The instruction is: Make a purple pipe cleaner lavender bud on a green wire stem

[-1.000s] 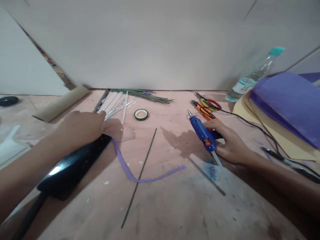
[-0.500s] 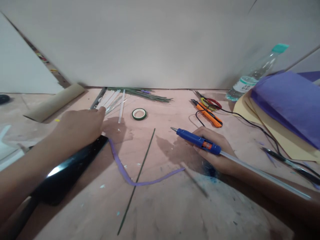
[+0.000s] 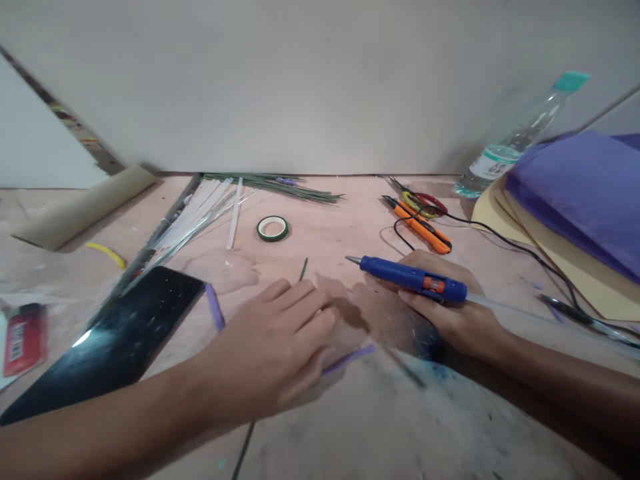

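In my right hand is a blue glue gun, its metal nozzle pointing left and a clear glue stick running out of its back end. My left hand is in the middle of the table, fingers curled downward and together; whatever may be inside is hidden. Beneath it pass a thin green floral wire and a narrow purple strip, both partly covered by the hand. The strip's other end shows beside a black phone-like slab, which lies left of my hand.
Behind are a roll of green tape, clear glue sticks and green wires. An orange cutter, scissors, bottle, purple sheets and pen stand right. Left lie a cardboard tube and red lighter.
My left hand has come from beside the glue sticks, rightward and nearer, over the wire and strip. My right hand still holds the glue gun. The view has shifted slightly.
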`<state>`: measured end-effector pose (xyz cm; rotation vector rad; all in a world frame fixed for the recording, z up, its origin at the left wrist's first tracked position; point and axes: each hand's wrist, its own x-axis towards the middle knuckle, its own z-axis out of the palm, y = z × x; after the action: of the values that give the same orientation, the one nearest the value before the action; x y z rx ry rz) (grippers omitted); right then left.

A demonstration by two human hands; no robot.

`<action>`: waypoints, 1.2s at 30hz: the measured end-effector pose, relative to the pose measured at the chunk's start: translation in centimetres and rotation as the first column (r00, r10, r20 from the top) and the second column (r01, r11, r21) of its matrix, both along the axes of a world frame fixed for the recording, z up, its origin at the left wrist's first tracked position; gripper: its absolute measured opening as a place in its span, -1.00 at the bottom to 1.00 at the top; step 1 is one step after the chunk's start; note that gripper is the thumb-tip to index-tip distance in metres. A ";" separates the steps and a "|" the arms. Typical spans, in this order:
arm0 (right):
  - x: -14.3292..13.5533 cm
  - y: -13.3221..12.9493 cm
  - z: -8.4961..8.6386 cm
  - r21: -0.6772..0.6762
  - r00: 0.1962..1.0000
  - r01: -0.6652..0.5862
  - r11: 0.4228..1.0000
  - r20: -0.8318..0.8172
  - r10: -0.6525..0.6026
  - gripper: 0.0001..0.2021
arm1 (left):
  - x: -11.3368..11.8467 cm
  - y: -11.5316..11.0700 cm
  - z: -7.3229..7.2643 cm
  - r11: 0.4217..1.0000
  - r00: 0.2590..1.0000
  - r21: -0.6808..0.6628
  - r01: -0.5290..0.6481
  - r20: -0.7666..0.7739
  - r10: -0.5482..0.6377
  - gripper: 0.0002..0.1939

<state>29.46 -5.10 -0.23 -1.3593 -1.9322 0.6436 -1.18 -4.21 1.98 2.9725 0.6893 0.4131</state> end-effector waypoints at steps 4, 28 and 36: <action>0.3 -0.1 -0.6 -0.005 0.997 0.080 0.997 0.001 -0.080 -0.94 | -0.2 -0.3 -0.9 0.995 0.999 -0.092 0.047 0.000 -0.048 -0.60; 0.2 0.5 -2.6 -0.264 0.831 0.332 0.905 -0.372 -0.413 -0.87 | 0.0 0.6 -1.3 0.971 0.994 -0.227 0.068 -0.066 -0.085 -0.12; -0.6 0.4 -1.5 -0.262 0.832 0.348 0.900 -0.357 -0.426 -0.89 | 0.4 1.1 -1.4 0.921 0.990 -0.386 0.042 -0.111 -0.092 -0.12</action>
<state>28.90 -4.69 -1.74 -1.5344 -1.2386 0.8395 -0.77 -3.06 0.57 2.6534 0.5950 0.0695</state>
